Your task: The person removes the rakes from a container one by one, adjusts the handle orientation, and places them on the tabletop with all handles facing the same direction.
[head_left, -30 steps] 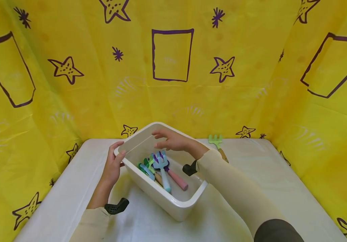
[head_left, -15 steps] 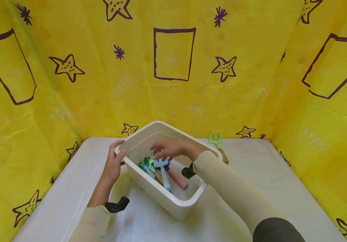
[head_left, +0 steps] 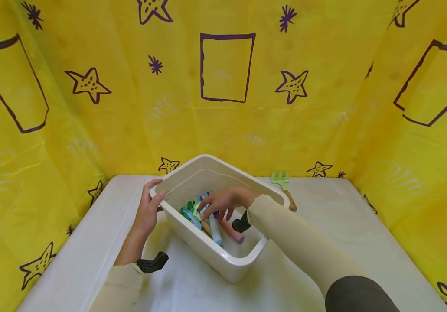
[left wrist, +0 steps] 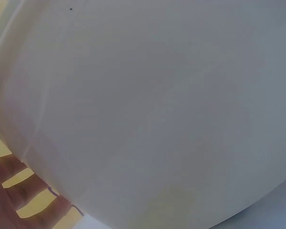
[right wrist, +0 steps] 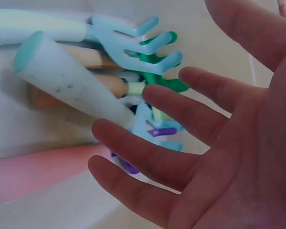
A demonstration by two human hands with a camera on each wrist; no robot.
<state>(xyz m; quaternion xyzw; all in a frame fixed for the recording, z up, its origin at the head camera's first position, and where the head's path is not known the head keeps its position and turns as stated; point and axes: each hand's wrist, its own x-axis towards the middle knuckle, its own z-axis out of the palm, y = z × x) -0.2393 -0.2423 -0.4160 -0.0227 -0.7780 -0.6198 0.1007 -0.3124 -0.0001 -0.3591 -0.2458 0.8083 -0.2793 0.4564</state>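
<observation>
My left hand [head_left: 147,212] grips the left corner of a white plastic bin [head_left: 194,245], thumb over the rim. The left wrist view shows mostly the bin's wall [left wrist: 143,95], with the fingers [left wrist: 26,191] at its lower left edge. Inside the bin lies a pile of small hand rakes. My right hand [head_left: 225,201] is over them, fingers spread and slightly bent. In the right wrist view its fingers reach across a light-blue rake [right wrist: 71,78] and near a pink-handled one [right wrist: 43,169] with purple tines; nothing is held. Green-headed and wooden-handled tools [right wrist: 76,88] lie beside them.
A green hand rake with a wooden handle [head_left: 291,200] lies on the white table [head_left: 336,225], right of the bin. Yellow sheeting [head_left: 223,130] with drawn stars rises behind the table and on both sides.
My right hand has lowered from above the bin down toward the rakes, now covering their heads. My left hand keeps its hold on the rim, and the bin stays put.
</observation>
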